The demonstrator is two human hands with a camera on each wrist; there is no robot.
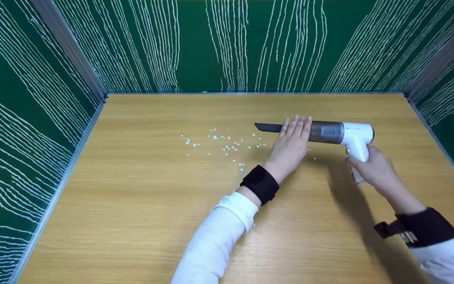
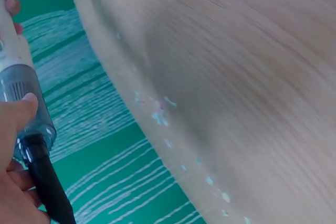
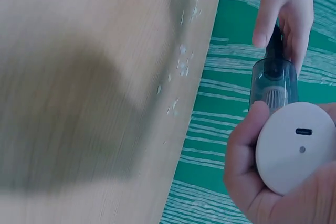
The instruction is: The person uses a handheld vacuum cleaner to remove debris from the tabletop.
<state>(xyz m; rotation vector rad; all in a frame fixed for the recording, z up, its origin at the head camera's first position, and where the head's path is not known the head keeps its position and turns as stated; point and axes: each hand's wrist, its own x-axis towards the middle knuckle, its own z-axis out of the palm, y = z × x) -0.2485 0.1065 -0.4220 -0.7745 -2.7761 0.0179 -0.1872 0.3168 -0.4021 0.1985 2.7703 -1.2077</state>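
A white handheld vacuum cleaner (image 1: 358, 133) with a see-through dark dust chamber (image 1: 325, 132) is held above the wooden table, its slanted black nozzle (image 1: 267, 127) pointing left. My right hand (image 1: 378, 171) grips the handle; in the right wrist view the round handle end (image 3: 286, 148) shows a small port. My left hand (image 1: 291, 144) holds the front, where nozzle and chamber join. In the left wrist view its thumb (image 2: 23, 109) lies on the chamber and its fingers pass behind the nozzle. Small pale paper scraps (image 1: 215, 137) lie scattered on the table, left of the left hand.
The wooden tabletop (image 1: 132, 221) spreads below both arms. Green panels with white wavy lines (image 1: 195, 47) stand behind and at both sides, joined by grey corner posts (image 1: 73, 47). A lone scrap (image 1: 315, 158) lies right of the left hand.
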